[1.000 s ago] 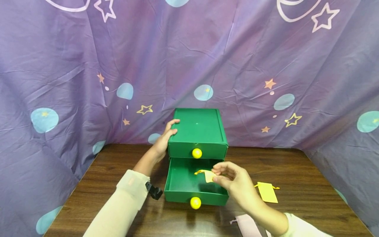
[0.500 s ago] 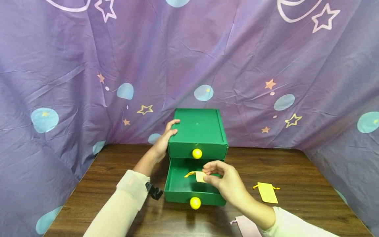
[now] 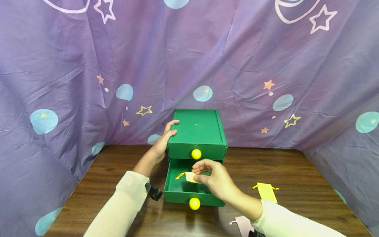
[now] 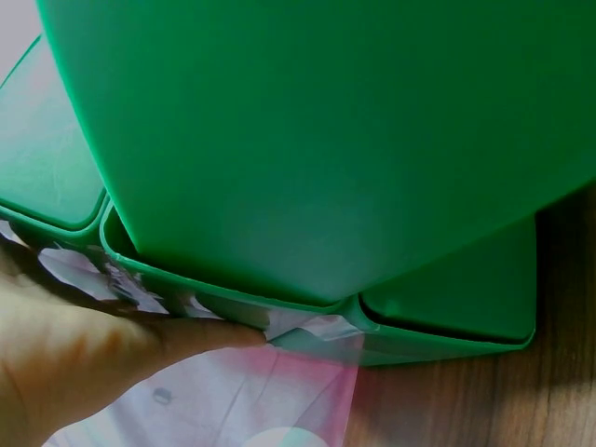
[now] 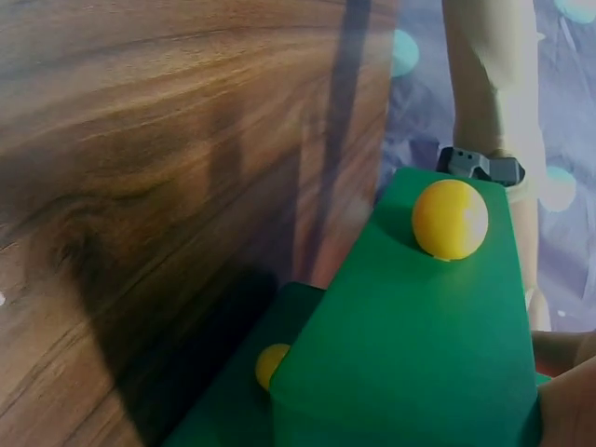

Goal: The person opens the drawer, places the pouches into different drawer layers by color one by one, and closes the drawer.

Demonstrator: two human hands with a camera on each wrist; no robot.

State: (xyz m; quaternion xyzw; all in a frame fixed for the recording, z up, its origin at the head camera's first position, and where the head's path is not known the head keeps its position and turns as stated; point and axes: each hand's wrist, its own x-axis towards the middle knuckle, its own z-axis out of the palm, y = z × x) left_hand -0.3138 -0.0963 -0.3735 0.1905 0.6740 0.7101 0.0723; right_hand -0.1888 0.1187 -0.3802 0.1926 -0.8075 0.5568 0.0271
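Observation:
A green two-drawer box [image 3: 196,131] with yellow knobs stands at mid table, its lower drawer [image 3: 174,187] pulled out and its upper drawer closed. My left hand [image 3: 161,144] rests against the box's left side, fingertips over the top edge. In the left wrist view, the thumb [image 4: 200,340] lies straight along the green wall. Above the lower drawer, my right hand [image 3: 217,177] pinches a small pale-yellow drawstring pouch [image 3: 190,177] between thumb and fingers, its yellow cord hanging to the left. The right wrist view shows only part of this hand [image 5: 568,400], beside the drawer front.
Another yellow drawstring pouch [image 3: 266,192] lies flat on the wooden table [image 3: 112,197], right of the box. A pink pouch [image 3: 243,225] lies at the front, partly covered by the right sleeve. A purple patterned cloth [image 3: 248,65] hangs behind.
My right hand has moved left with the pouch, from the right part of the lower drawer to over its middle. The left hand stays where it was.

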